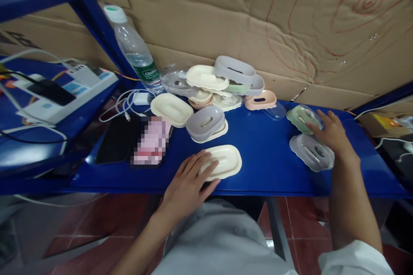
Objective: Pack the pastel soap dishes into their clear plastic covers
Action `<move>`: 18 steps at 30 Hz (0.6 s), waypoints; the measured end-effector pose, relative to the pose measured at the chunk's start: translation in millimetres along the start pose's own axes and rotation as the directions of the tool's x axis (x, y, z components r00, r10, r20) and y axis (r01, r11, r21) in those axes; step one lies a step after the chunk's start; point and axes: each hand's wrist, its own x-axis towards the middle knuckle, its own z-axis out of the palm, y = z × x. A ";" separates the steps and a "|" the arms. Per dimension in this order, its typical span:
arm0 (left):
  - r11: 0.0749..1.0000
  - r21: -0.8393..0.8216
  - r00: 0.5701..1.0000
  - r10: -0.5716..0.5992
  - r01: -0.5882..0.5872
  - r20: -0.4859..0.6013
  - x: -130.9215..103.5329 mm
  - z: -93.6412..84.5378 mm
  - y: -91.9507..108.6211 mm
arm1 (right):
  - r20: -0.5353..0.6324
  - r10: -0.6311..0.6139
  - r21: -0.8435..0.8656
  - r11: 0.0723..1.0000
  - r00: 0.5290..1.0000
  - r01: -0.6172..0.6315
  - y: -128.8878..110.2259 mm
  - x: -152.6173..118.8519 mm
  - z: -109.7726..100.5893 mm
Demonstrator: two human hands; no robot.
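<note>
My left hand [192, 176] lies with outstretched fingers on a cream oval soap dish piece [227, 161] near the table's front edge. Out to the right, my right hand [334, 131] has its thumb and fingers around the right end of a green soap dish [300, 118] with a clear cover. Just below that hand sits a grey soap dish [311, 152], also under a clear cover. Between the hands, a grey oval tray with a slot [205, 123] rests on another cream piece. A cream oval piece [172, 109] lies left of it.
Stacked cream, grey, green and peach dish parts [235, 68] stand by the cardboard wall [206, 21]. On the left are a water bottle [138, 56], a white charger with cable [141, 98], a dark phone [116, 139], a pixelated pink item [151, 139] and a power strip [74, 90].
</note>
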 end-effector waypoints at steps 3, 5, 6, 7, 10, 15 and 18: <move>1.000 -0.006 1.000 -0.003 0.003 0.003 0.7 -1.2 1.0 | -0.096 -0.003 0.034 0.999 0.995 0.007 -29.5 -40.4 -16.6; 1.000 -0.021 1.000 -0.015 0.015 0.018 1.1 -1.9 1.8 | -0.101 -0.071 0.091 0.993 0.992 0.080 -50.8 -66.1 -23.4; 0.999 -0.029 0.999 -0.024 0.024 0.027 1.2 -2.2 2.1 | -0.096 -0.095 0.111 0.988 0.991 0.106 -59.7 -75.6 -24.3; 0.999 -0.035 0.999 -0.032 0.033 0.033 1.2 -2.4 2.4 | -0.098 -0.106 0.121 0.986 0.989 0.118 -67.2 -82.0 -23.8; 0.997 -0.064 0.998 -0.048 0.050 0.029 0.6 -3.2 2.7 | -0.162 -0.141 0.153 0.974 0.977 0.166 -87.6 -82.1 -20.7; 0.981 -0.179 0.997 -0.073 0.078 0.033 -1.5 -6.9 3.0 | -0.149 -0.590 0.344 0.722 0.794 0.601 -166.0 -47.9 -25.2; 0.976 -0.191 0.995 -0.098 0.102 0.031 -2.9 -9.4 3.0 | -0.147 -0.734 0.372 0.580 0.663 0.725 -229.2 -25.9 -21.3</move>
